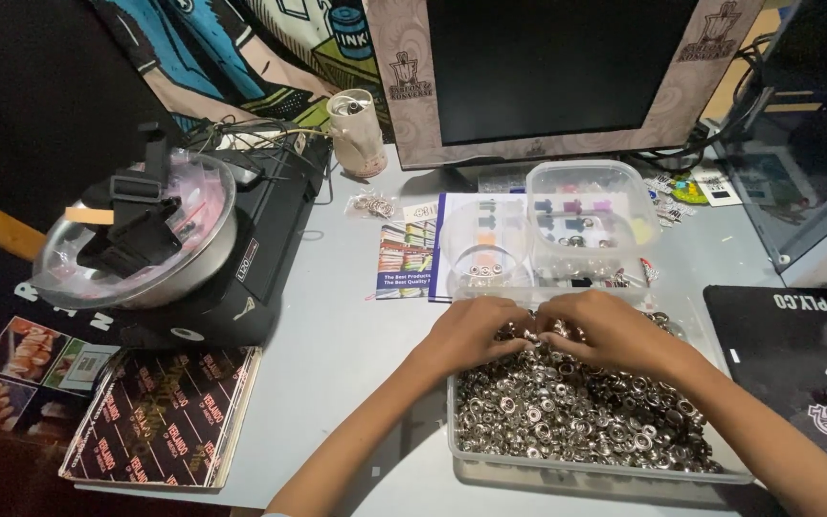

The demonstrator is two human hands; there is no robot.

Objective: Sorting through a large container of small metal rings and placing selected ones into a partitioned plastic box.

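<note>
A clear plastic tray (461, 458) sits on the grey desk, filled with several small silver metal rings and snap parts (576, 412). My left hand (471, 330) and my right hand (610, 330) rest together over the far end of the pile, fingers curled down into the metal pieces and touching each other. Whether either hand pinches a piece is hidden by the fingers. Just beyond them stands a small round clear container (482, 244) with a few rings in its bottom.
A clear square tub (591, 215) with coloured small parts stands behind the tray, on a printed booklet (409, 258). A monitor (557, 77) rises at the back. A black machine with a clear dome lid (145, 239) is left. A black mat (801, 369) lies right.
</note>
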